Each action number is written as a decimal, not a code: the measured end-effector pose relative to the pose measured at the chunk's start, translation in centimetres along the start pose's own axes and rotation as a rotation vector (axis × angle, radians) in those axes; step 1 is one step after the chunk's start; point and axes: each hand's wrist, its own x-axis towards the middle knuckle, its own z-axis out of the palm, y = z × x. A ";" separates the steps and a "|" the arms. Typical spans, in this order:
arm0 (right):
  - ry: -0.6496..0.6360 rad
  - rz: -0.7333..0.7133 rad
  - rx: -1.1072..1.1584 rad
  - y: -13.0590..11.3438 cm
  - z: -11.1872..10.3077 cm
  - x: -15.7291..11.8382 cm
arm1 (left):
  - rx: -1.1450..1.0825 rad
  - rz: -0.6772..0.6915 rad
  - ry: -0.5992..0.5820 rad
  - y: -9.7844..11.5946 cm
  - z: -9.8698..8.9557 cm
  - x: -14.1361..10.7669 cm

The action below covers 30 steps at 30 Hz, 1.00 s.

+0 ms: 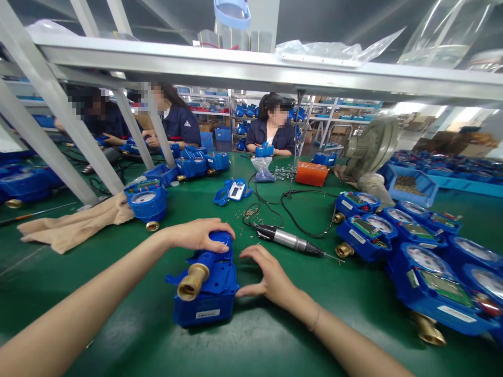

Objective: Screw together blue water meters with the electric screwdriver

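Note:
A blue water meter [206, 309] with a brass threaded fitting stands on the green table in front of me, its fitting pointing toward me. My left hand [202, 235] is closed over the meter's far upper part. To the right of the meter, my right hand [267, 275] has its fingers and thumb apart; the thumb tip is at the housing's edge, and whether it touches I cannot tell. Beyond that hand lies an electric screwdriver [291, 241], its bit pointing right. Small loose screws [250, 213] are scattered behind it.
Several open meters [365, 235] crowd the right side. Another meter [147, 204] rests by a beige cloth [78, 222] at left. Farther back are an orange block [312, 174], a fan [373, 144] and a blue bin [411, 186]. A metal shelf [251, 63] crosses overhead. Several people sit opposite.

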 end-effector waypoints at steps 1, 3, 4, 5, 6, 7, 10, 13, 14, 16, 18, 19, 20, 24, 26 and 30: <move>0.009 0.017 -0.101 0.6 -0.9 0.3 | 0.014 -0.004 0.019 0.2 0.2 -0.1; 0.060 0.091 -0.289 1.9 -2.9 0.8 | 0.032 -0.018 0.057 0.4 0.6 -0.3; 0.094 0.140 -0.359 2.7 -3.9 0.9 | 0.029 -0.035 0.081 0.5 0.8 -0.4; 0.125 0.186 -0.405 3.4 -4.9 0.9 | 0.023 -0.048 0.101 0.5 1.0 -0.6; 0.144 0.227 -0.438 4.0 -5.8 1.0 | 0.016 -0.058 0.127 0.5 1.3 -0.7; 0.143 0.265 -0.466 4.6 -6.5 1.0 | 0.004 -0.068 0.150 0.4 1.5 -0.8; 0.086 0.347 -0.491 5.9 -7.7 1.1 | -0.051 -0.097 0.201 -0.2 2.5 -1.0; 0.068 0.396 -0.454 6.2 -8.0 1.8 | -0.118 -0.114 0.250 -1.1 3.4 -1.2; 0.073 0.405 -0.422 6.1 -8.1 2.1 | -0.139 -0.114 0.269 -1.4 3.7 -1.2; 0.092 0.408 -0.328 5.8 -8.8 2.7 | -0.176 -0.110 0.305 -1.7 4.2 -1.3; 0.128 0.400 -0.207 5.2 -10.0 3.3 | -0.207 -0.109 0.338 -1.7 4.6 -1.5; 0.152 0.399 -0.141 4.8 -10.7 3.7 | -0.224 -0.110 0.356 -1.7 4.8 -1.6; 0.179 0.401 -0.069 4.3 -11.4 4.1 | -0.242 -0.114 0.373 -1.6 4.9 -1.7; 0.279 0.392 0.287 1.6 -12.9 6.0 | -0.329 -0.129 0.417 -1.6 5.2 -2.0; 0.353 0.346 0.474 0.2 -12.4 7.2 | -0.373 -0.110 0.427 -1.7 5.4 -2.1; 0.504 0.214 0.761 -2.2 -10.3 9.6 | -0.464 -0.073 0.449 -1.7 5.7 -2.3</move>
